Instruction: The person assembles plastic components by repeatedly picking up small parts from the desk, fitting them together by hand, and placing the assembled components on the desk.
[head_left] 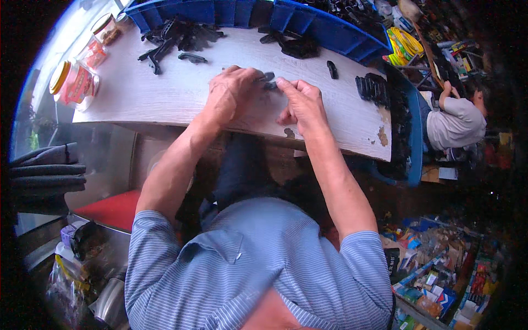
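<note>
Over the middle of the white wood-grain table, both hands meet at a small black plastic piece. My left hand has its fingers closed round the left end of it. My right hand pinches at its right side with thumb and forefinger, the other fingers curled below. Fingers cover much of the piece, so its full shape is hidden. Beyond my left hand lies one curved black piece, near a pile of black plastic parts. Another dark heap lies past my right hand.
A single black piece and a row of stacked black parts lie to the right. Blue bins line the far edge; a blue crate stands at the right. Lidded jars stand left. Another person sits at far right.
</note>
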Motion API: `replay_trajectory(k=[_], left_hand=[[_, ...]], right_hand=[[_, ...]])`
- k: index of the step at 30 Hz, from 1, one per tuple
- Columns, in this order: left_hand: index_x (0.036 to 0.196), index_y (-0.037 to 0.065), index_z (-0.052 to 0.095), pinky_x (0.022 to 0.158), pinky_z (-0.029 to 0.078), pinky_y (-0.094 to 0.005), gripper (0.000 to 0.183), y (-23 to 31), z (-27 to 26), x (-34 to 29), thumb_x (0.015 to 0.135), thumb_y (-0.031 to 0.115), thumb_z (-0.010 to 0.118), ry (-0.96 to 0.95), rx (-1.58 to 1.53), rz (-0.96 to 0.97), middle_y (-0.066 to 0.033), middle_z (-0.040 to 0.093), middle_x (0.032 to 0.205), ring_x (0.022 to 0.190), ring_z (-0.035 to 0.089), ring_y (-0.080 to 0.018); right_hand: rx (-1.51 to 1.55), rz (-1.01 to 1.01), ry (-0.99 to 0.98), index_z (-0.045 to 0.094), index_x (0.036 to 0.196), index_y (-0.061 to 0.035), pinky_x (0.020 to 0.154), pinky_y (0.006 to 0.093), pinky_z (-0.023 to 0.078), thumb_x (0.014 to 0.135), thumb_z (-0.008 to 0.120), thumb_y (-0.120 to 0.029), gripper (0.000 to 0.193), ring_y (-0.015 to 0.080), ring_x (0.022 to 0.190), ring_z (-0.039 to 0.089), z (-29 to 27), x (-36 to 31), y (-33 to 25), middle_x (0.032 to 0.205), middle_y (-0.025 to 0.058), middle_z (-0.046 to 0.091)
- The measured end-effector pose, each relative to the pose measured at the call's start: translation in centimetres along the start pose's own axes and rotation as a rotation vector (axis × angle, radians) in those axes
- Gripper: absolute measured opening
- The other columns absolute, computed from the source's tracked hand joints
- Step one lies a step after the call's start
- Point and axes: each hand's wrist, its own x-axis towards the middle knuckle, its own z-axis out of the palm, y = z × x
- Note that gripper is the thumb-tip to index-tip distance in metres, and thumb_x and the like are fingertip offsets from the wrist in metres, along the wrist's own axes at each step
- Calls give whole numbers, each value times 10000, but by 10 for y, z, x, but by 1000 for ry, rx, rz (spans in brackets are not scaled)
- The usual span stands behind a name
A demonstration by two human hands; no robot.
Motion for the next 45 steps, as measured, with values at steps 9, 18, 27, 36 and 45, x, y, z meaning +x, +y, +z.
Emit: replay_trajectory(k=[9, 18, 27, 36, 45], left_hand=[[993, 154, 704, 811, 522, -411, 228, -3, 1, 0, 781, 238, 704, -125, 211, 231, -32, 730, 926, 933, 665, -268], [1164, 164, 701, 864, 509, -411, 334, 4, -4, -9, 834, 194, 661, -156, 300, 170, -24, 735, 1048, 1057, 645, -241], [1323, 48, 578, 1066, 451, -448, 450, -45, -47, -4, 880, 87, 647, 142, 523, -66, -169, 560, 1387, 1295, 503, -381], [1180, 24, 671, 1034, 495, -449, 320, -49, -34, -15, 884, 143, 701, -56, 275, 145, -171, 640, 1300, 1272, 572, -362], [1110, 73, 669, 983, 518, -440, 288, -5, -2, -1, 822, 52, 664, -172, 86, 167, -144, 662, 1237, 1201, 607, -355]], right_hand=[[-198, -12, 77, 664, 906, 20, 371, 361, 480, 878, 754, -218, 256, 174, 384, 540, 8, 11, -1, 631, 101, 618], [-242, -87, 170, 674, 923, 16, 396, 357, 514, 796, 781, -177, 254, 194, 410, 587, 11, 14, 8, 662, 107, 659], [-394, -71, 49, 676, 963, -34, 380, 340, 506, 789, 774, -161, 236, 170, 397, 580, 13, 4, -6, 658, 91, 652], [-31, 40, 91, 655, 988, -29, 383, 356, 521, 851, 768, -188, 238, 152, 377, 531, -39, -3, 1, 623, 45, 562], [128, 10, 482, 648, 1041, -54, 461, 413, 589, 833, 780, -225, 300, 174, 391, 535, -138, 13, 10, 528, 9, 459]])
